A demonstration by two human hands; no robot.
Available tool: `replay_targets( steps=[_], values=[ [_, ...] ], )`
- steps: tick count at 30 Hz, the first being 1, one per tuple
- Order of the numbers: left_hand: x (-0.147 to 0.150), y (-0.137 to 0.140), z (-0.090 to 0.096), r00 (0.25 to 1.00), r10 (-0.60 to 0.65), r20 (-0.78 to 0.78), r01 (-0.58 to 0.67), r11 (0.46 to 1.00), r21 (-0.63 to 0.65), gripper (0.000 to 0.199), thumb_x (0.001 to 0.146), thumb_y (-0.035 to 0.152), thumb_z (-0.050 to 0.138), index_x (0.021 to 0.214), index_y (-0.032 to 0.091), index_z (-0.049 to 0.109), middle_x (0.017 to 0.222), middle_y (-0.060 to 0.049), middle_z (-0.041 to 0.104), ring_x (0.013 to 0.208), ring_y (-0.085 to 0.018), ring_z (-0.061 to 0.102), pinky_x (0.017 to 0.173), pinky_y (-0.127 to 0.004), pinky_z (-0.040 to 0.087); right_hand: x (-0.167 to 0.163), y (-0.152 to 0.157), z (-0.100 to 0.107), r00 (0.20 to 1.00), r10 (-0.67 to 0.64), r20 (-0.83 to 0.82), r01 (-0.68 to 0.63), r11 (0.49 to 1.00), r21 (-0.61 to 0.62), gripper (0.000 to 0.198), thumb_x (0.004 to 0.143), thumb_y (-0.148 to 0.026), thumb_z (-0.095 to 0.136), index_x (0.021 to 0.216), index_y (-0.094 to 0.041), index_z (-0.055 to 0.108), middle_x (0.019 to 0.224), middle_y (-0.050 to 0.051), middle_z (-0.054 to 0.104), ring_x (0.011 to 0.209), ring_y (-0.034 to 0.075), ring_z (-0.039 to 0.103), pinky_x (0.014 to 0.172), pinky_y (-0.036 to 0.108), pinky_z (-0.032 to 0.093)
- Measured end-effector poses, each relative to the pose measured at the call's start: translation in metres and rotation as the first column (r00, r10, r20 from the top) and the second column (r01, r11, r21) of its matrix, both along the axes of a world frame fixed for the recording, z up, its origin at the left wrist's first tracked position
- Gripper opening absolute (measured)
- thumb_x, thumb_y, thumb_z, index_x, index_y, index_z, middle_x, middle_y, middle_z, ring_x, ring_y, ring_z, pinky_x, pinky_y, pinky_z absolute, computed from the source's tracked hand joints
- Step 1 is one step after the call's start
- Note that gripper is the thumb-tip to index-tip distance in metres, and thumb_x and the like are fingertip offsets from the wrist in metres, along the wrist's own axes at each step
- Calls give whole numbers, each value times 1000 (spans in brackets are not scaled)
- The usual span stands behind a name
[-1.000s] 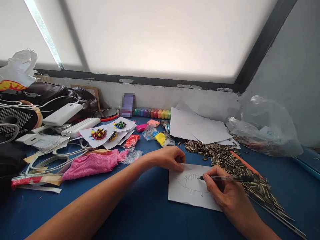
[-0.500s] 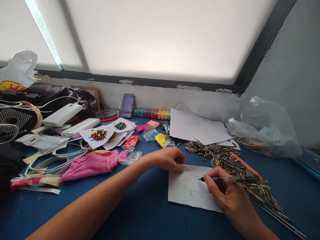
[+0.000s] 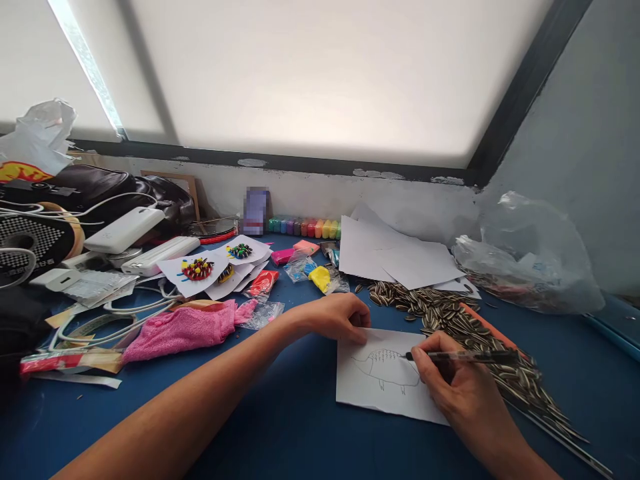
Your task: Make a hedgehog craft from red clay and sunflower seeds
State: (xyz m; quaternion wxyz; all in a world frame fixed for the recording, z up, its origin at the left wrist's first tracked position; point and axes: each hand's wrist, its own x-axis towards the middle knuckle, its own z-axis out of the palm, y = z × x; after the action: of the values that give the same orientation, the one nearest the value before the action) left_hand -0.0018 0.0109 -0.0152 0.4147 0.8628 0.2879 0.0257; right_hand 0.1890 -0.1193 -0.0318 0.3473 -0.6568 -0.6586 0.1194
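Note:
A sheet of white paper [image 3: 370, 393] lies on the blue table, bearing a line drawing [image 3: 387, 367] of a rounded animal-like body with short legs and small marks on its back. My left hand [image 3: 340, 317] is closed at the sheet's upper left corner, its thumb on the paper and the other fingers curled. Between the thumb and fingers of my right hand [image 3: 453, 383] is a black pen [image 3: 470, 357], held almost level. The pen's tip is at the upper right of the drawn back. The right hand rests over the sheet's right side.
Striped sunflower seeds [image 3: 445, 320] are heaped behind and right of my right hand, near a clear plastic bag [image 3: 535, 267]. Blank sheets [image 3: 395, 250] lie at the back. Left are a pink cloth [image 3: 185, 331], decorated paper cards [image 3: 197, 270], bagged clay [image 3: 320, 277], cables and white power banks [image 3: 125, 230].
My right hand and the pen have shifted slightly to the right and up, showing more of the drawing's right outline. My left hand stays in place.

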Motion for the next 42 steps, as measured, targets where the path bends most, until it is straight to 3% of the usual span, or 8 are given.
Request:
replay_targets(
  steps=[9, 28, 42],
  values=[
    [1, -1, 4, 1000, 2, -24, -2, 1000, 11, 14, 68, 23, 61, 81, 16, 61, 68, 3, 53, 60, -9, 45, 50, -23, 32, -1, -3, 4, 1000, 25, -15, -26, 998, -60, 28, 86, -45, 46, 68, -24, 52, 51, -3, 50, 45, 14, 47, 41, 23, 36],
    [1, -1, 2, 1000, 4, -24, -4, 1000, 2, 16, 69, 23, 62, 83, 16, 62, 71, 3, 56, 62, -9, 48, 53, -22, 35, -3, -2, 6, 999, 21, -43, -23, 999, -46, 27, 82, -45, 49, 65, -24, 52, 53, -1, 53, 45, 14, 49, 38, 22, 37],
    [1, 0, 2, 1000, -9, -29, 9, 1000, 16, 13, 70, 23, 61, 81, 16, 61, 69, 3, 53, 60, -9, 46, 52, -23, 32, 5, -2, -1, 998, -35, -60, 31, 998, -60, 31, 85, -47, 47, 66, -24, 52, 46, -6, 42, 40, 12, 44, 38, 22, 34]
  ],
)
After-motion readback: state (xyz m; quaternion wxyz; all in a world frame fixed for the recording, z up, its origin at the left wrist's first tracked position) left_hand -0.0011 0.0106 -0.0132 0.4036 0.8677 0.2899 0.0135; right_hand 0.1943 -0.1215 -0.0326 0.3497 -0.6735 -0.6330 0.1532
